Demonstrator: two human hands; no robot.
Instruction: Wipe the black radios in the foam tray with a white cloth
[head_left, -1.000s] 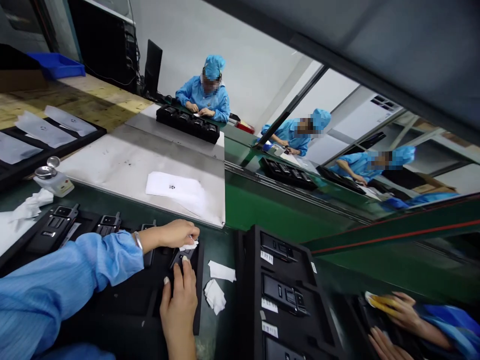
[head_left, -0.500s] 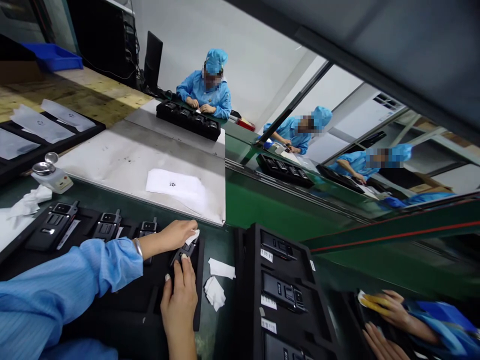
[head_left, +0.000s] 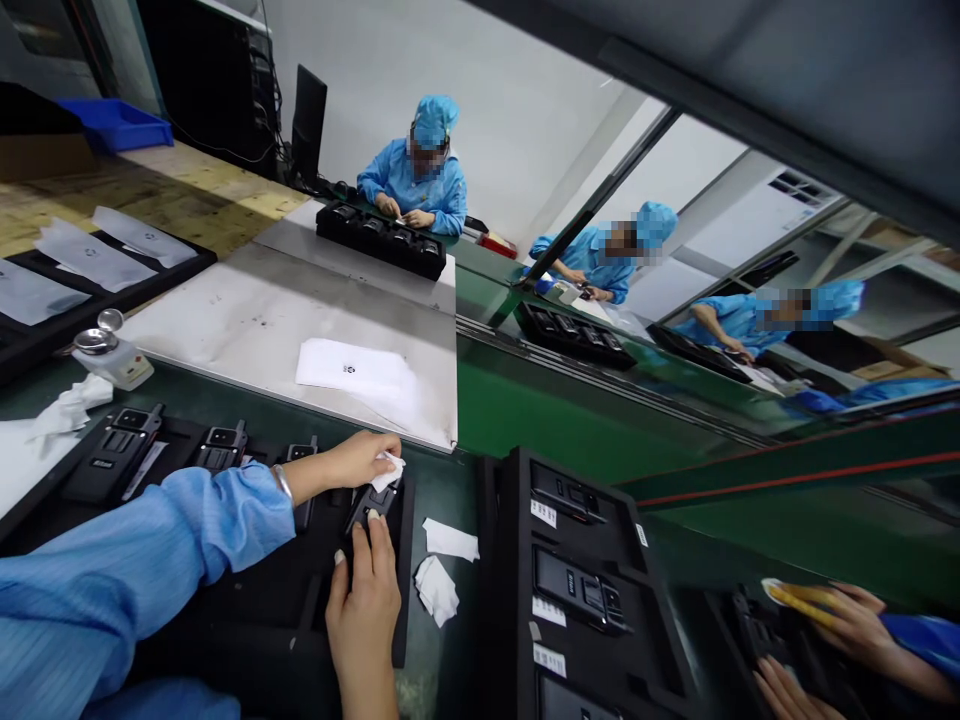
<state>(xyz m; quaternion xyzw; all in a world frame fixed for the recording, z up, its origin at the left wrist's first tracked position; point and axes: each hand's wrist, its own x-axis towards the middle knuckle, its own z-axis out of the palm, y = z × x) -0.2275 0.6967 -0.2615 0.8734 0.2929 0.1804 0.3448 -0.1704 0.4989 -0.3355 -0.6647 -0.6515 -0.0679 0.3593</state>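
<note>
My left hand point(head_left: 369, 462), coming in from the left with a bracelet at the wrist, pinches a crumpled white wipe point(head_left: 387, 474) against the upper end of a black handheld device point(head_left: 364, 506). The device lies in the right end of a black foam tray point(head_left: 300, 625). Below it, my right hand point(head_left: 366, 605) has its fingers stretched out, the fingertips resting on the device's lower part and the thumb apart. Three similar devices lie further left in the tray, among them one at the far left point(head_left: 109, 465); the third is partly hidden by my left arm.
White paper pieces point(head_left: 450, 540) lie right of the tray. Another device tray point(head_left: 517, 600) stands beyond them. A dispenser bottle point(head_left: 112, 360) is at the left. A co-worker's hands point(head_left: 855, 620) work at lower right; several people sit further back.
The view has shifted slightly, moving the scene a little rightward. My left hand still holds the wipe at the device's top. The co-worker's hand with the yellow finger covers has moved right.
</note>
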